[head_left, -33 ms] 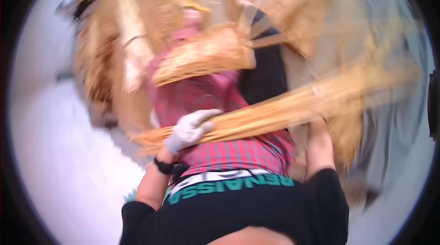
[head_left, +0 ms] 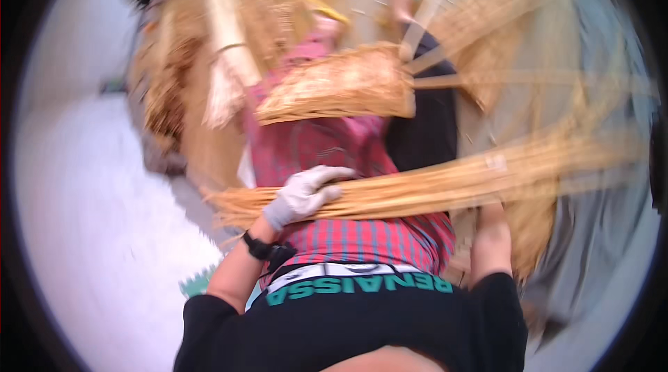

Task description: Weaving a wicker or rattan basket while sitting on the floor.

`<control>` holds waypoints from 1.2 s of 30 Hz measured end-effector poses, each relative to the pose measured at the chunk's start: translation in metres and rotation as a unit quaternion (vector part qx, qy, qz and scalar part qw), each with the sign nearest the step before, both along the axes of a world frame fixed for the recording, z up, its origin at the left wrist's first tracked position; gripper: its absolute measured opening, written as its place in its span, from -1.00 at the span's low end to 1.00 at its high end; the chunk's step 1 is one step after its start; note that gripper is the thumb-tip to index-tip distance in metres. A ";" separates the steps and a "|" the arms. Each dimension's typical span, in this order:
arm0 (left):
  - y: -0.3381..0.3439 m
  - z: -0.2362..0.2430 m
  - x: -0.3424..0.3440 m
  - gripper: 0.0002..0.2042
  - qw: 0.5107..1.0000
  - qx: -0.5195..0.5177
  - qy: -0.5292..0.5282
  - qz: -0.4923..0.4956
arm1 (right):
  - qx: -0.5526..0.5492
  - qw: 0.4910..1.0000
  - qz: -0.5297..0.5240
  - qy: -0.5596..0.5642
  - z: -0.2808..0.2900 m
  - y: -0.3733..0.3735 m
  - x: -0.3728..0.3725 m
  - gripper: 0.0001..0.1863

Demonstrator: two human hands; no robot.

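A long bundle of tan straw-like strips (head_left: 410, 195) lies across my lap, its frayed ends at the left. My left hand (head_left: 306, 195), in a pale glove, is closed around it near those ends. My right hand (head_left: 491, 198) is at the bundle further right, mostly hidden by it and blurred; it seems to grip the strips. A pale patch shows on the bundle just above it. Beyond the bundle, a woven straw panel (head_left: 341, 83) rests over my legs, with loose strips fanning out from its right end. A red checked cloth (head_left: 369, 240) covers my lap.
At the left lie a pale tied bundle (head_left: 226, 45) and a heap of brown fibres (head_left: 167, 87). More loose straw (head_left: 532, 226) and grey sheeting (head_left: 591, 219) are at the right. My feet in sandals (head_left: 327, 10) stretch out on a tan mat (head_left: 202, 163).
The whole scene has shifted to the right and slightly down in the picture, with less blur. Both hands stay at the bundle.
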State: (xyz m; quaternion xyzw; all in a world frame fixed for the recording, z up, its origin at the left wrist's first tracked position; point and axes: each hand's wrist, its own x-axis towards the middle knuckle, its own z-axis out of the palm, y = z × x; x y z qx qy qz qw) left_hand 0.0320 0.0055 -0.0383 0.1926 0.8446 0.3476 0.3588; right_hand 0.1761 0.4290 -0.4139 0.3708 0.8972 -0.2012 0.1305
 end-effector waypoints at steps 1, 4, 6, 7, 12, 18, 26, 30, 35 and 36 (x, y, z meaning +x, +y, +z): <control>-0.008 -0.004 -0.002 -0.65 0.998 0.002 -0.017 0.057 | -0.004 1.000 0.002 -0.014 -0.001 0.006 -0.001 -0.71; -0.032 -0.016 -0.020 -0.71 0.961 0.107 0.043 0.250 | -0.019 0.999 -0.010 -0.038 -0.009 0.022 0.001 -0.70; -0.054 -0.015 -0.040 -0.64 0.898 0.195 0.076 0.388 | -0.043 0.998 -0.032 -0.029 -0.015 0.028 0.014 -0.69; -0.068 -0.016 -0.054 -0.60 0.871 0.168 0.126 0.444 | -0.059 0.997 -0.045 -0.020 -0.018 0.029 0.022 -0.69; -0.128 -0.016 -0.106 -0.49 0.906 0.159 -0.068 0.386 | -0.297 0.924 -0.193 0.146 0.019 0.028 0.074 -0.67; -0.157 -0.038 -0.137 -0.50 0.938 0.191 -0.157 0.244 | -0.572 0.815 -0.076 0.061 0.240 0.008 0.063 -0.45; -0.149 -0.070 -0.146 -0.72 0.929 0.221 -0.188 0.230 | -0.494 0.820 0.027 0.286 0.396 -0.094 -0.104 -0.34; -0.148 -0.074 -0.131 -0.68 0.922 0.247 -0.175 0.242 | -0.501 0.792 -0.034 0.348 0.394 -0.138 -0.172 -0.36; -0.151 -0.078 -0.131 -0.66 0.881 0.331 -0.214 0.261 | -0.351 0.880 0.213 0.240 0.395 -0.184 -0.183 -0.53; -0.152 -0.079 -0.133 -0.64 0.871 0.344 -0.239 0.257 | -0.296 0.900 0.267 0.178 0.394 -0.196 -0.184 -0.57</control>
